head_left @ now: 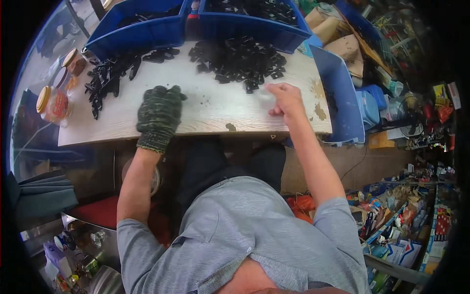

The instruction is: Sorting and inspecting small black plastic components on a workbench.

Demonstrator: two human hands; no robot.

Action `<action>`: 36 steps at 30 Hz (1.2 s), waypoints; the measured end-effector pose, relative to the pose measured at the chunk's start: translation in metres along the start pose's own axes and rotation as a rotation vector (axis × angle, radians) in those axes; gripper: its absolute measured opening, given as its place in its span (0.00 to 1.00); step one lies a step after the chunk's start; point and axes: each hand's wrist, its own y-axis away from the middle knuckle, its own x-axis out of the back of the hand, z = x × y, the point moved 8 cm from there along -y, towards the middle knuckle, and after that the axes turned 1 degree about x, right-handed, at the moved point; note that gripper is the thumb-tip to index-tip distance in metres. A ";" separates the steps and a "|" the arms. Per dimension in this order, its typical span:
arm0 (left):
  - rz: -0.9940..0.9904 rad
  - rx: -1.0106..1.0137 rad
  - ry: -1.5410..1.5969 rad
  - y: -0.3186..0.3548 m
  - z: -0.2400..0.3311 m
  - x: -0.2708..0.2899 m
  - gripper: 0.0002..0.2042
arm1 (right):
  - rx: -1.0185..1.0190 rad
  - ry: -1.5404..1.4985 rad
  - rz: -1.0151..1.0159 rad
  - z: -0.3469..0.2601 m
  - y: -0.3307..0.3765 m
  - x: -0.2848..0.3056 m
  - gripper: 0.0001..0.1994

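My left hand [159, 113] wears a dark green knitted glove and rests curled on the pale wooden tabletop [215, 110]; whether it holds anything is hidden. My bare right hand [285, 99] hovers at the near edge of a heap of small black plastic parts [240, 61], fingers bent, with a blurred pale patch at its fingertips. A second spread of black parts [110, 76] lies to the left of the gloved hand.
Two blue bins [147, 32] [254, 22] with more black parts stand at the table's far edge. Another blue bin [342, 98] hangs off the right end. Plastic jars with yellow lids [51, 103] sit at the left. Cluttered shelves fill the right side.
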 end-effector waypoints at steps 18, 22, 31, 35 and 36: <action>0.164 0.084 0.179 -0.014 0.005 -0.008 0.12 | 0.099 0.524 0.106 -0.027 0.001 -0.036 0.17; 0.496 0.045 0.513 0.007 0.037 0.014 0.12 | 0.055 0.237 0.017 -0.012 0.012 -0.041 0.14; 0.000 0.112 0.616 -0.016 0.112 -0.037 0.10 | 0.272 -0.019 -0.189 0.001 0.024 -0.071 0.09; 0.005 0.144 0.587 -0.012 0.111 -0.039 0.11 | 0.213 0.007 -0.171 -0.004 0.030 -0.074 0.10; 0.017 0.142 0.566 -0.010 0.113 -0.038 0.11 | 0.177 -0.004 -0.154 -0.002 0.030 -0.074 0.11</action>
